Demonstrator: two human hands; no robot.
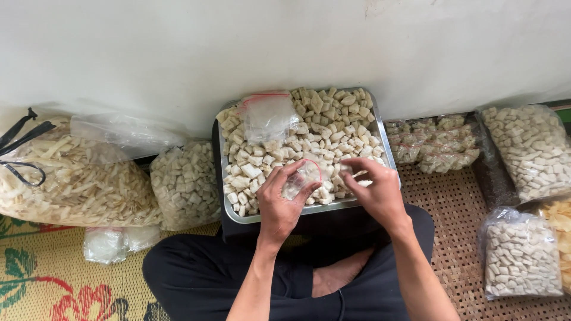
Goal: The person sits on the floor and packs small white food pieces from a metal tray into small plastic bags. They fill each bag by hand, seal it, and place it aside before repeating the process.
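Observation:
A metal tray (232,214) heaped with pale square snack pieces (333,128) rests in front of my crossed legs. My left hand (279,202) grips a small clear zip bag (302,178) with a red seal line, held open over the tray's near side. My right hand (376,187) hovers over the pieces just right of the bag, fingers curled and pinching a few pieces. A stack of empty clear zip bags (267,116) lies on the pieces at the tray's far left.
A large bag of pale strips (65,178) and a bag of square pieces (185,184) sit left. Filled small bags (437,145) and bigger bags of pieces (530,148), (520,255) sit right. A white wall stands behind. Woven mats cover the floor.

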